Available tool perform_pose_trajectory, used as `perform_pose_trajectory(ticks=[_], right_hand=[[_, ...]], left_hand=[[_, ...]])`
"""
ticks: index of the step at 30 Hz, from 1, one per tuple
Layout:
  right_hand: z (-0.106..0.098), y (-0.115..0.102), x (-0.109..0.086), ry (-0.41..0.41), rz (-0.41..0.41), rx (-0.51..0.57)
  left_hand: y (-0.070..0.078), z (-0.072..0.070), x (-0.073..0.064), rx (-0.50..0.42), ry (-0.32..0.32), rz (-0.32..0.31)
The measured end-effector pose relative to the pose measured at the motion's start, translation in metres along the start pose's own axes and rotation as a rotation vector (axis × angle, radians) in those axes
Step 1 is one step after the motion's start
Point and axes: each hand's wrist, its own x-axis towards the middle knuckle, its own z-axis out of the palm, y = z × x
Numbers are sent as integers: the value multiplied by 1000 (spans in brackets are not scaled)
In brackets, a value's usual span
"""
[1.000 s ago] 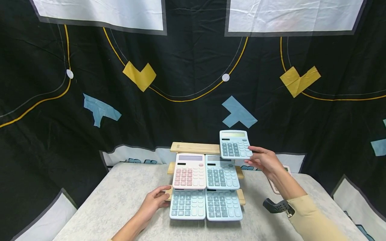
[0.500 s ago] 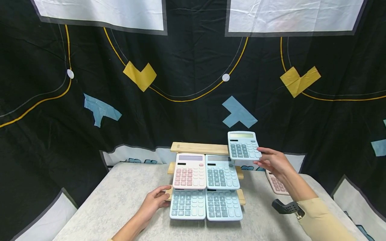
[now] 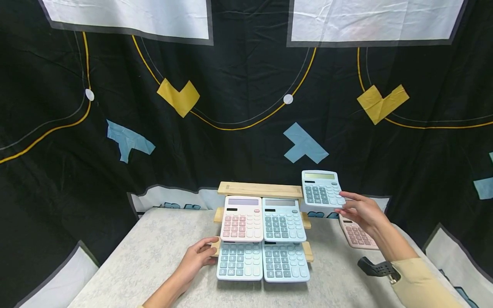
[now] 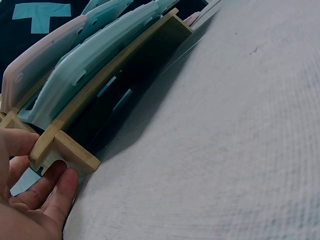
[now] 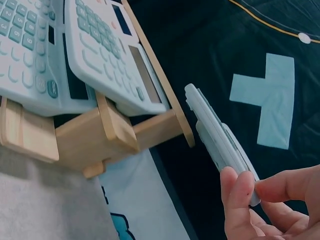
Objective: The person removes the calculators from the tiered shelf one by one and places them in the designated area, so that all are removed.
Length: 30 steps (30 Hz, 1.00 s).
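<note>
My right hand (image 3: 362,211) pinches a light blue calculator (image 3: 321,188) by its lower right edge, in the air just right of the top slat. The right wrist view shows that calculator (image 5: 220,132) edge-on, apart from the rack. My left hand (image 3: 196,259) grips the left end of the lowest slat of a wooden stepped rack (image 3: 258,189); in the left wrist view its fingertips press the slat end (image 4: 47,145). On the middle tier lean a pink-and-white calculator (image 3: 242,219) and a blue calculator (image 3: 284,220). Two more blue calculators, left (image 3: 239,262) and right (image 3: 286,263), lean on the lowest tier.
A pink calculator (image 3: 357,233) lies on the grey table (image 3: 154,248) at the right, partly behind my right forearm. Behind the table hangs a black cloth (image 3: 239,154) with blue and yellow tape marks. A dark strap (image 3: 379,268) sits on my right wrist.
My right hand has moved the blue calculator to the right and slightly down, off the top slat's right end. My left hand and the other calculators stay where they were.
</note>
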Motion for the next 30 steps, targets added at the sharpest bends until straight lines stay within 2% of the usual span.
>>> perform_pose_trajectory(ticks=[17, 30], right_hand=[[-33, 24, 1, 13, 49, 65], [-43, 51, 6, 68, 89, 88]], left_hand=[[-1, 0, 2, 0, 3, -4], [-2, 0, 2, -1, -1, -15]])
